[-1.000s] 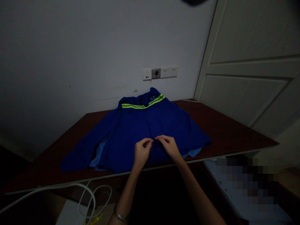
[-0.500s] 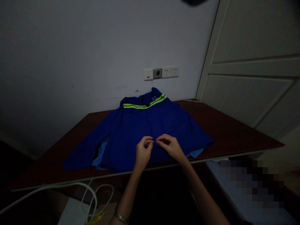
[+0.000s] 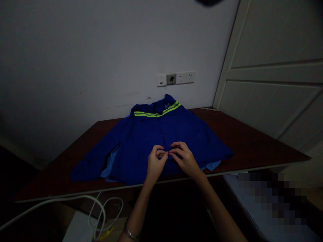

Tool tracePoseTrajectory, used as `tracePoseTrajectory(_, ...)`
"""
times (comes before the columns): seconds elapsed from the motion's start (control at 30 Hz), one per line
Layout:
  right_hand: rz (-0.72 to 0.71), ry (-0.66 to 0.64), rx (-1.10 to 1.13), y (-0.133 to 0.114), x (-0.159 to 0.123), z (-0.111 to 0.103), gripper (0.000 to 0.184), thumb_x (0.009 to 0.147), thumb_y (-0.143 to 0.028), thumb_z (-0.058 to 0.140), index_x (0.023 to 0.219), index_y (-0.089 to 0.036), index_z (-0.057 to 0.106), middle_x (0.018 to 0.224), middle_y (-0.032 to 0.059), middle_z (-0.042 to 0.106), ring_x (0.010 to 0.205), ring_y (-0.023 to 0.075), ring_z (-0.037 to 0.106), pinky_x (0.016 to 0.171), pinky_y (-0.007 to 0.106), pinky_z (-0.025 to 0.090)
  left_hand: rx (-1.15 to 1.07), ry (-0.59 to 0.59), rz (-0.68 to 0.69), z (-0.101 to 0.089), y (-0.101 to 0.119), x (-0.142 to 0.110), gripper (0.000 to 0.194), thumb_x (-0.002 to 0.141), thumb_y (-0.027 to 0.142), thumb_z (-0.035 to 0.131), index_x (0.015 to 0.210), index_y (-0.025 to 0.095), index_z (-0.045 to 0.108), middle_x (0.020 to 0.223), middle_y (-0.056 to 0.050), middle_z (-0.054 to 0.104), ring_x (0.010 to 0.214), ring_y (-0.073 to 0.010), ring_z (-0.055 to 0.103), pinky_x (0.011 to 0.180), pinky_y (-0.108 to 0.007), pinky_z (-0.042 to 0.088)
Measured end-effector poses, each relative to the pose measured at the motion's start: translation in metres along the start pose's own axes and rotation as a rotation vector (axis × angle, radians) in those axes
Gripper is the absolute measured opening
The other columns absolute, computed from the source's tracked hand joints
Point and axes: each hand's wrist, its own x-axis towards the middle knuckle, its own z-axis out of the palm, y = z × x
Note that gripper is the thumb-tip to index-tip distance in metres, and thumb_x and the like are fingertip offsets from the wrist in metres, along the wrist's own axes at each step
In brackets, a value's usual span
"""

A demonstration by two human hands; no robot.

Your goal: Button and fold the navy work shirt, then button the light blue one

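The blue jacket (image 3: 143,137) lay on the dark table (image 3: 249,137), its lower hem coming nearly to the front edge, with table surface reaching out at both sides. Above its front, the left hand (image 3: 155,164) and the right hand (image 3: 187,162) curled thumbs and fingers slightly apart; whether they pinched cloth, I could not tell

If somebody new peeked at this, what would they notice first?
Probably the bright yellow-green stripe across the upper part of the blue jacket, because everything around it is so dim. Next come the left hand and right hand, their fingertips close together over the lower middle of the jacket. Then there's a white cable, curling at the picture's lower left.
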Motion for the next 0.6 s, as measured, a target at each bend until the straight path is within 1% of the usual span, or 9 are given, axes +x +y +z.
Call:
tracePoseTrajectory(0.07,-0.019,0.026,-0.030,-0.0007,-0.0005,0.0007,0.012,0.082,-0.019,0.052,0.085,-0.020,0.064,0.104,0.0091,0.054,0.102,0.0214,0.049,0.087,0.040,0.043,0.083,0.001,0.007,-0.0022,-0.0006,0.0016,0.014,0.071,0.027,0.060,0.074,0.015,0.054,0.062,0.001,0.058,0.059,-0.0104,0.053,0.057,-0.020,0.040)
tracePoseTrajectory(0.17,-0.038,0.051,-0.058,-0.0024,-0.0004,0.0008,0.013,0.082,-0.019,0.052,0.085,-0.021,0.065,0.107,0.0098,0.052,0.106,0.0231,0.047,0.088,0.043,0.043,0.189,0.023,0.030,-0.0057,-0.0022,0.0045,0.017,0.070,0.029,0.060,0.063,0.014,0.058,0.059,0.001,0.055,0.057,-0.0098,0.048,0.055,-0.020,0.037)
tracePoseTrajectory(0.27,-0.047,0.068,-0.071,-0.0031,-0.0002,0.0009,0.014,0.082,-0.019,0.052,0.085,-0.021,0.066,0.109,0.0100,0.051,0.108,0.0242,0.046,0.089,0.045,0.043,0.206,0.029,0.038,-0.0078,-0.0031,0.0068,0.017,0.069,0.029,0.060,0.061,0.014,0.060,0.058,0.001,0.054,0.057,-0.0100,0.046,0.056,-0.021,0.036)
tracePoseTrajectory(0.43,-0.049,0.081,-0.068,-0.0007,-0.0016,0.0023,0.013,0.082,-0.019,0.052,0.084,-0.020,0.065,0.109,0.0101,0.049,0.108,0.0236,0.045,0.091,0.044,0.041,0.170,0.030,0.017,-0.0079,-0.0014,0.0080,0.016,0.068,0.028,0.060,0.059,0.014,0.061,0.057,0.001,0.054,0.057,-0.0101,0.045,0.056,-0.021,0.036)
tracePoseTrajectory(0.6,-0.006,0.078,-0.040,0.0016,-0.0033,0.0025,0.012,0.082,-0.020,0.052,0.084,-0.021,0.064,0.108,0.0092,0.049,0.108,0.0231,0.045,0.092,0.043,0.040,0.151,0.008,-0.018,-0.0089,-0.0040,0.0093,0.015,0.067,0.027,0.060,0.059,0.014,0.061,0.056,0.001,0.055,0.057,-0.0105,0.045,0.057,-0.022,0.036)
